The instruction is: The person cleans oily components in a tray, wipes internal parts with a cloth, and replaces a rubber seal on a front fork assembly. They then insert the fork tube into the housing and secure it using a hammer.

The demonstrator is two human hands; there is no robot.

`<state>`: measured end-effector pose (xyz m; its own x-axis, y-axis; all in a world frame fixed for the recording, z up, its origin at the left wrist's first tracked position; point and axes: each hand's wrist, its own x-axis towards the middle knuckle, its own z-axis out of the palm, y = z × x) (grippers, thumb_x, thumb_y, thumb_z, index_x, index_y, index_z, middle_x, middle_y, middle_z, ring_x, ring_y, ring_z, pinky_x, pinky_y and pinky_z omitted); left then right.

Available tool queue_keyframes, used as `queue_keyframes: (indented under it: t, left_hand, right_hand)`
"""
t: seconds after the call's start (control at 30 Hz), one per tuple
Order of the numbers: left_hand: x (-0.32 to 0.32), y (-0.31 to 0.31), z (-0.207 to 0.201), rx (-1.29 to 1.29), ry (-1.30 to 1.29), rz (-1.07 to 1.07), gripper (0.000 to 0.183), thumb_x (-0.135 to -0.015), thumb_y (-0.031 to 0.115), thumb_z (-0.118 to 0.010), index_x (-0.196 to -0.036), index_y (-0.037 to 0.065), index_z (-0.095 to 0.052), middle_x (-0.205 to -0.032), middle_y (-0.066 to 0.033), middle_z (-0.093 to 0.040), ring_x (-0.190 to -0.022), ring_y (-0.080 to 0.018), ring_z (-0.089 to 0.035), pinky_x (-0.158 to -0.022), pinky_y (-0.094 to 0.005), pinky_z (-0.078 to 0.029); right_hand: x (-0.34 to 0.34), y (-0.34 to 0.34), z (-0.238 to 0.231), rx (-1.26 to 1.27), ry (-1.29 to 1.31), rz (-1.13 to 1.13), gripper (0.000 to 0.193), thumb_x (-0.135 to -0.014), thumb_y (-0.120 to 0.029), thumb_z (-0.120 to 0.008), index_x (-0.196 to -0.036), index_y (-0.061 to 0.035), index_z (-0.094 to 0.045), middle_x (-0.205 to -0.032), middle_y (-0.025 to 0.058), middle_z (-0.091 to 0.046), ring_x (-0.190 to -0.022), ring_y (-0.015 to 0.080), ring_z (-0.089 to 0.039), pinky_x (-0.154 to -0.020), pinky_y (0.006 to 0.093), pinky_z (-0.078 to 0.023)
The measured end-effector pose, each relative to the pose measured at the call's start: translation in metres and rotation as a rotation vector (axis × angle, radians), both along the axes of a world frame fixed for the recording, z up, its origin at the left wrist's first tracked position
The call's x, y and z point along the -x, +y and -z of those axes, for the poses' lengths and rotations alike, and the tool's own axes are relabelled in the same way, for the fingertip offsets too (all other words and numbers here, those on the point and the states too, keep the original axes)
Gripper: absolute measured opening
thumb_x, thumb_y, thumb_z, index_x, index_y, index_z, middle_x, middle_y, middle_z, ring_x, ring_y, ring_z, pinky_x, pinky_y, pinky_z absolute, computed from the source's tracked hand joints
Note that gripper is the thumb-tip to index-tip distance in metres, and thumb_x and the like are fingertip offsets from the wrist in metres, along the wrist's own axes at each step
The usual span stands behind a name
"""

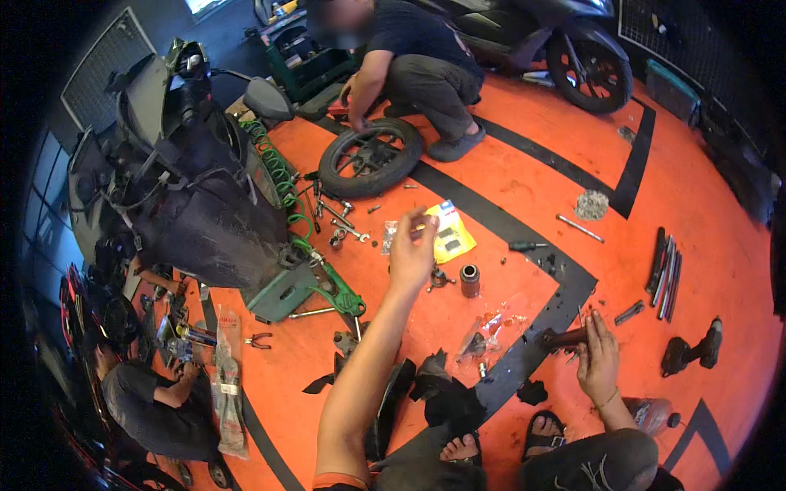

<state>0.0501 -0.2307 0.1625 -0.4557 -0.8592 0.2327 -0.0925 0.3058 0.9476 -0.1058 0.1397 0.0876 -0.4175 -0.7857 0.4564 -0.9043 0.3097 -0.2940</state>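
Observation:
My left hand (411, 258) is raised in front of me, fingers loosely bent and apart, with nothing visible in it. In the picture its fingertips overlap the left edge of a yellow packet (456, 236) with dark pieces on it; whether they touch cannot be told. Low on the right, my right hand (600, 364) has its fingers and thumb around the end of a dark, reddish-brown cylindrical part (565, 338). A dark metal sleeve (469, 281) stands upright on the floor between my hands. Beside it lies a small dark metal part (440, 279).
A partly stripped motorbike (205, 213) stands at left. Someone crouches behind a loose wheel (370, 159); another person (155, 401) sits lower left. Wrenches (348, 225), a screwdriver (526, 245), metal rods (667, 278) and a cordless drill (694, 348) lie around on the orange floor.

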Motion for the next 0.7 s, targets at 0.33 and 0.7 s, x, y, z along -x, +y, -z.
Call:
queue_keyframes:
  t: [0.33, 0.7]
  left_hand:
    - [0.028, -0.095, 0.071, -0.457, -0.083, -0.392, 0.070, -0.095, 0.061, -0.048, -0.129, 0.000, -0.050, -0.120, -0.0249, -0.063, -0.111, -0.0352, -0.063, -0.095, -0.0413, -0.047]
    - [0.096, -0.074, 0.168, -0.375, -0.033, -0.185, 0.051, -0.099, 0.049, -0.053, -0.123, 0.004, -0.051, -0.095, -0.0073, -0.063, -0.077, -0.0160, -0.062, -0.063, -0.0317, -0.051]
  right_hand:
    - [-0.003, 0.006, 0.003, -0.009, -0.016, 0.009, 0.056, -0.093, -0.006, -0.054, -0.147, -0.0014, -0.042, -0.153, 0.0191, -0.040, -0.124, 0.0386, -0.052, -0.099, 0.0436, -0.043]
    - [-0.001, -0.011, 0.005, 0.177, -0.086, -0.101, 0.054, -0.089, 0.000, -0.064, -0.141, 0.0009, -0.049, -0.147, 0.0247, -0.046, -0.126, 0.0419, -0.054, -0.098, 0.0431, -0.050]
